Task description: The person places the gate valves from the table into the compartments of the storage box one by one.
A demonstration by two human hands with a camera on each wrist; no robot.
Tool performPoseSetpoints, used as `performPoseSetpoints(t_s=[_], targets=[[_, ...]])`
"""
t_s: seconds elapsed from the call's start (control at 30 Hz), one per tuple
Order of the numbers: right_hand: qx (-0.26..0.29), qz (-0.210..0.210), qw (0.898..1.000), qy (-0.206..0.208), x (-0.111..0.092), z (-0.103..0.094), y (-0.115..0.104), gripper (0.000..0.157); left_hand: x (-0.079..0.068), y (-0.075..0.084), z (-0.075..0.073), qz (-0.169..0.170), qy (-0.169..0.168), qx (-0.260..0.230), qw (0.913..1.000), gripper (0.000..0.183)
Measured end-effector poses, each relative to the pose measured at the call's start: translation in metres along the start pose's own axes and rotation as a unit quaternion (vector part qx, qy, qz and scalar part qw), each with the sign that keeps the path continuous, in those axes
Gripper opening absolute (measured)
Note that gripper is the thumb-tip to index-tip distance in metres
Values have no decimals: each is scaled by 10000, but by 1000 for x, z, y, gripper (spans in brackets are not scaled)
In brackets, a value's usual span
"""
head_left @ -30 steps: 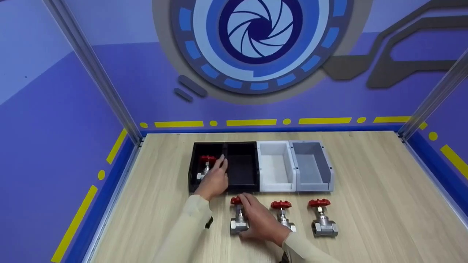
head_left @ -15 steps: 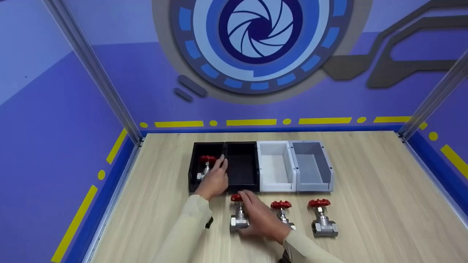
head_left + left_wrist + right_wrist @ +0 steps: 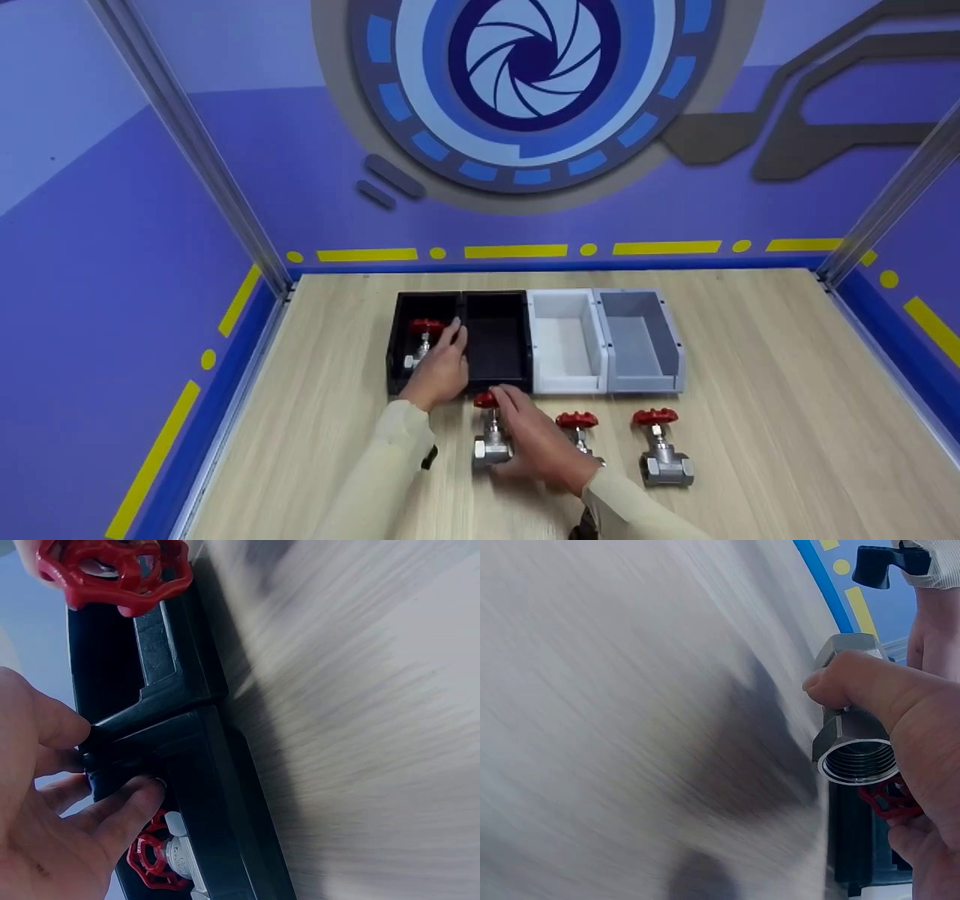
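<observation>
My left hand (image 3: 442,371) grips the adjoining walls of the two black bins, its thumb and fingers on either side in the left wrist view. In the left black bin (image 3: 391,345) lies a gate valve with a red handwheel (image 3: 142,859), partly behind that hand. My right hand (image 3: 546,448) holds a second valve (image 3: 492,450) in front of the right black bin (image 3: 498,349). The thumb lies across the steel body (image 3: 855,727) and the fingers are at the red handwheel (image 3: 891,799). Its threaded opening shows in the right wrist view.
A white bin (image 3: 566,341) and a grey bin (image 3: 637,341) continue the row to the right. On the wooden table (image 3: 787,420) a third valve (image 3: 577,421) stands partly behind my right hand, with another valve (image 3: 664,454) farther right. Printed panels (image 3: 300,165) enclose the table.
My right hand has moved slightly forward toward the bins with the valve, whose handwheel now overlaps the right black bin's front edge in the head view. The left hand has stayed in place.
</observation>
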State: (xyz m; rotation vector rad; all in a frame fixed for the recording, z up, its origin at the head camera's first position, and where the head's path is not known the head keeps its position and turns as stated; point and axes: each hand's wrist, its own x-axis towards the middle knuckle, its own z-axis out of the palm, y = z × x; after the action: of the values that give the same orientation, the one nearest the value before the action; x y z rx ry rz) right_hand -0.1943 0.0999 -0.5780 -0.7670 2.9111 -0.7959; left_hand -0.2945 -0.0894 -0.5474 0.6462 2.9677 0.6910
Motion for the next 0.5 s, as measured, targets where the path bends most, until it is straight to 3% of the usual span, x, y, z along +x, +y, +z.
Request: performPoseSetpoints(t_s=[0.5], targets=[[-137, -83, 9998, 71, 5, -10, 0, 116, -1, 0, 0, -37, -27, -43, 10000, 56]])
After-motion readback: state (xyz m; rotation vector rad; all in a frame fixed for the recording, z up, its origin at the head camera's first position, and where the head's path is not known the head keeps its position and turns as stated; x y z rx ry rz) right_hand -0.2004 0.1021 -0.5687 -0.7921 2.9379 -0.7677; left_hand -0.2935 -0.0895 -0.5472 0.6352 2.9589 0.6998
